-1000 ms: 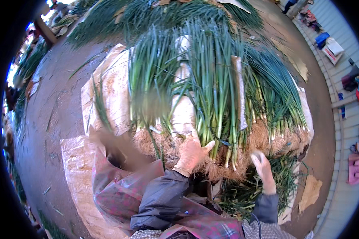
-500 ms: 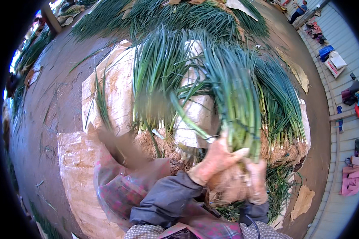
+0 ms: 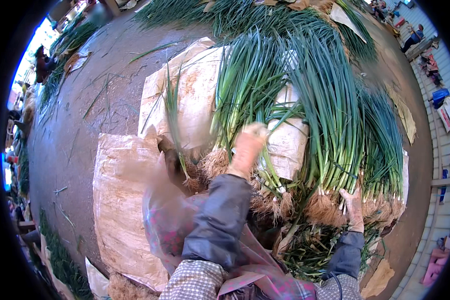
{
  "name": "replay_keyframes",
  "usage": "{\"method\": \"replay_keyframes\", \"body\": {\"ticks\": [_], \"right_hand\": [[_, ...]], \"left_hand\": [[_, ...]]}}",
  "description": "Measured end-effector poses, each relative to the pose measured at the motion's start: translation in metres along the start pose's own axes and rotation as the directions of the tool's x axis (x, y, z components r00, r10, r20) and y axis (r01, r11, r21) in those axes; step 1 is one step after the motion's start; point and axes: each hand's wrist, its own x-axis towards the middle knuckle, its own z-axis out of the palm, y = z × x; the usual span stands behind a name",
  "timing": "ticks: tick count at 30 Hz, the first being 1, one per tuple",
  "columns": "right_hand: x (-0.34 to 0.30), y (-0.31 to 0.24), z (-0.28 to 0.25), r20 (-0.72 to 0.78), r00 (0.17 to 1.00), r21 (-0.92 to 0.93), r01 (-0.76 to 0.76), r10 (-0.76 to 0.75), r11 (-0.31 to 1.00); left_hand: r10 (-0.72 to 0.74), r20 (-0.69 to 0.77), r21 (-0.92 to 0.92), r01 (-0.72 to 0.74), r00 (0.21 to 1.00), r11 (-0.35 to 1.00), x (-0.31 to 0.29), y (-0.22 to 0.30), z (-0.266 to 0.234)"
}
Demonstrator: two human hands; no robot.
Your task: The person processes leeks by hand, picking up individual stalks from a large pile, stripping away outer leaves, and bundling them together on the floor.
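Observation:
A large tied bundle of green onions point(image 3: 330, 125) lies right of the middle, leaves pointing away and brown roots toward me. My right hand point(image 3: 354, 205) rests against its root end, thumb and fingers apart. Farther left, my left hand point(image 3: 248, 150) reaches over the roots of another heap of green onions point(image 3: 245, 90); motion smears its fingers. Just beside it, a few loose stalks point(image 3: 270, 170) slant across a pale folded sack point(image 3: 290, 145). At the far right side lies a further row of green onions point(image 3: 385, 140).
Tan sacking point(image 3: 125, 210) covers the ground at my left, with a thin stalk cluster point(image 3: 172, 115) above it. Leaf scraps point(image 3: 310, 250) lie close to my body. More onions point(image 3: 265, 20) are heaped beyond. A corrugated wall point(image 3: 442, 165) runs along the right.
The bundle that both hands held has been laid on the pile at the right. My left hand has left it and moved left; the right hand stays at its roots. The view has shifted.

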Motion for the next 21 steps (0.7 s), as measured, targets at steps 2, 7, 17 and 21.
{"method": "replay_keyframes", "body": {"ticks": [2,7,17,21], "right_hand": [[-0.006,-0.036,-0.001,-0.120,0.981,-0.221,0.121,-0.150,0.968],[-0.041,-0.124,0.042,-0.198,0.835,-0.411,0.405,-0.514,0.817],[-0.067,-0.025,0.068,0.242,0.950,0.504,-0.298,0.198,0.810],[-0.105,-0.075,0.074,0.056,0.997,0.428,0.031,-0.061,0.903]], "left_hand": [[0.154,-0.462,0.292,-0.015,0.873,0.956,0.020,-0.039,-0.038],[0.322,-0.600,0.491,0.019,0.733,0.871,0.003,-0.092,-0.030],[0.012,0.660,0.256,-0.239,0.751,0.937,-0.111,0.005,0.143],[-0.045,0.642,-0.076,0.121,0.765,0.990,-0.108,0.037,0.103]]}}
